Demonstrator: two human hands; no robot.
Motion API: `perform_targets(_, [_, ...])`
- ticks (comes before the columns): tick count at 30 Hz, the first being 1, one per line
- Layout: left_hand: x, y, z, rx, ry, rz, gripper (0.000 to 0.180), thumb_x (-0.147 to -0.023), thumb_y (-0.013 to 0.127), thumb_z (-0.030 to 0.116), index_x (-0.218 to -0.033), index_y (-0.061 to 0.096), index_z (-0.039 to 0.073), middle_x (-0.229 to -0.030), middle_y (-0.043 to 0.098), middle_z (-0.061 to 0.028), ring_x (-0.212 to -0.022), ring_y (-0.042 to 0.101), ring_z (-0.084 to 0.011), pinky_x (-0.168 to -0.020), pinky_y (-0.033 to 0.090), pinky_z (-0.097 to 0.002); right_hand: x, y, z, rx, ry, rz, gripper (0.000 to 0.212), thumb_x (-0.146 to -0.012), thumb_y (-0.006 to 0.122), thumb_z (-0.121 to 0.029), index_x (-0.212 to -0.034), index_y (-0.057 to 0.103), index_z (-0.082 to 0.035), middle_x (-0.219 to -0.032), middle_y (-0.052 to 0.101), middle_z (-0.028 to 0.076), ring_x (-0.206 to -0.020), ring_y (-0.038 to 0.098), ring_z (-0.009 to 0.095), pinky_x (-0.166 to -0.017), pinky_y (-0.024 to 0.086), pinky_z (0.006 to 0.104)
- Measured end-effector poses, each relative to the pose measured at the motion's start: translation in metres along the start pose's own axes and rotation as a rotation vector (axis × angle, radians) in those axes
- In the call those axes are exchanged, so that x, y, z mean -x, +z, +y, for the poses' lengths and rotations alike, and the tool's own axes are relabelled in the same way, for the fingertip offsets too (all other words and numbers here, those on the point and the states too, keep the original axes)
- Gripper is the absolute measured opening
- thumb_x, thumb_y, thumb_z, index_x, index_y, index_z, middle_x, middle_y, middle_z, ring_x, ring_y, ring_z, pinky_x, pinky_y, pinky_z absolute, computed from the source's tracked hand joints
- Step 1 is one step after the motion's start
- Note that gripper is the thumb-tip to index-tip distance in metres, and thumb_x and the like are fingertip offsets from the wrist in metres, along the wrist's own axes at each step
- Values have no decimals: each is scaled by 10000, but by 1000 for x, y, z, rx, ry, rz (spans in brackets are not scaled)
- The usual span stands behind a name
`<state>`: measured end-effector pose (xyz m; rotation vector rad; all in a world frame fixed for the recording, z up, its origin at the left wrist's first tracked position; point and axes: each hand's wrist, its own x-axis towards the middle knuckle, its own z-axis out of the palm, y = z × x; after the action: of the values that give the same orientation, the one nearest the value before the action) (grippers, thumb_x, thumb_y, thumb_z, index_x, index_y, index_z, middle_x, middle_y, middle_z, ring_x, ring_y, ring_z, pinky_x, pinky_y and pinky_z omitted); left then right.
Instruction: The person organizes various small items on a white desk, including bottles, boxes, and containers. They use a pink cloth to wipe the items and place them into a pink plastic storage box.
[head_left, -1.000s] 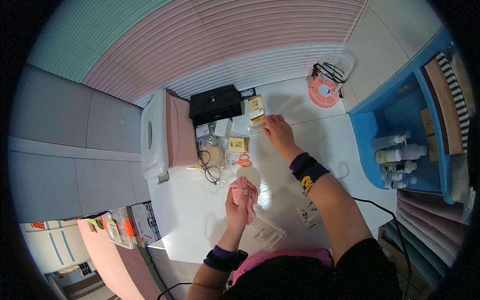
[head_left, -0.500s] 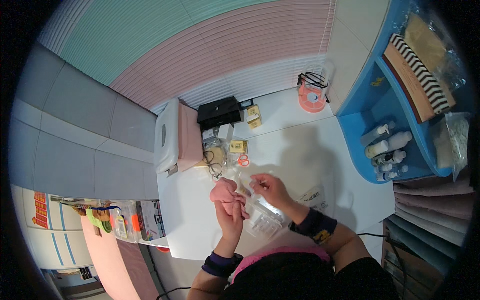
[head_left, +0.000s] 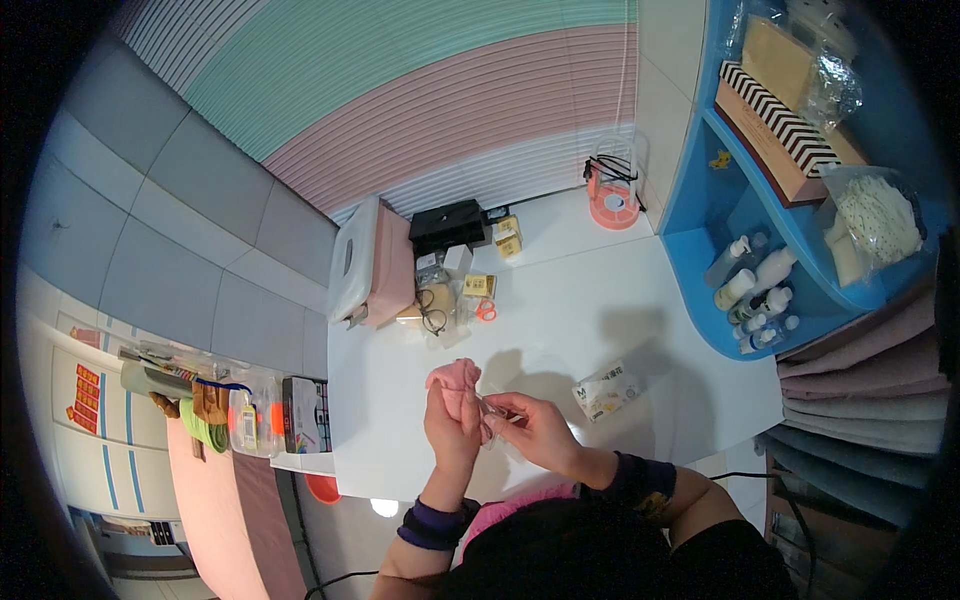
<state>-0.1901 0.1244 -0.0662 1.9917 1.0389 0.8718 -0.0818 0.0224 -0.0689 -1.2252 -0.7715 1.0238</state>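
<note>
A crumpled pink cloth (head_left: 458, 380) is bunched in my left hand (head_left: 450, 435), whose fingers are closed round it over the near part of the white table. Right beside the cloth, my right hand (head_left: 535, 430) has its thumb and fingers pinched together at the cloth's edge. Something thin and pale seems to show at those fingertips, too small to name. Below the hands, a clear plastic piece is only partly visible. A white printed packet (head_left: 605, 392) lies to the right of my right hand.
Orange scissors (head_left: 485, 311), a small yellow box (head_left: 479, 286) and glasses (head_left: 433, 318) lie beyond the hands. Farther back stand a pink bin with a white lid (head_left: 378, 265), a black box (head_left: 447, 226) and a pink round stand (head_left: 613, 207). Bottles fill a blue corner shelf (head_left: 690, 285) at right.
My right hand has moved down and closer to the pink cloth. The clear plastic box seen under it before is now mostly hidden. The white packet shows more fully, and the whole view has shifted.
</note>
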Motion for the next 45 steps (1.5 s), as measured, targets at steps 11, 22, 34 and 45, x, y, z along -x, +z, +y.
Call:
perform_targets(11, [33,-12,5,785,-334,-334,475,-789,719,41,-1226,536,5,-943,647,-41,-783,609,-104,-720,510,-252,29,-39,7,-58,-2,-48,265,-947,609,-97,-1194,625,-1,-901,624,-8,-786,543,39,-695,467,211])
perform_targets(22, [75,-6,50,303,-129,59,540,-737,773,8,-1220,532,-18,-1086,638,-92,-970,612,-167,-815,501,-300,32,-32,22,-333,61,-29,355,-1014,505,-192,-1331,463,-37,-1236,550,88,-1070,575,122,-865,503,289])
perform_targets(34, [86,16,4,-16,279,-378,754,-758,664,75,-1419,304,18,-1077,550,-126,-761,553,-204,-626,448,-320,19,-18,25,-532,53,-126,530,-1066,291,-343,-1461,297,9,-1448,399,99,-1329,386,178,-1123,295,322])
perform_targets(45, [57,23,1,368,201,-364,705,-933,530,408,-1438,287,-20,-1445,354,-207,-1365,332,-331,-1119,243,-431,35,-23,-3,-340,52,-316,525,-1050,336,-408,-1364,401,8,-1278,500,82,-1216,458,140,-1040,355,295])
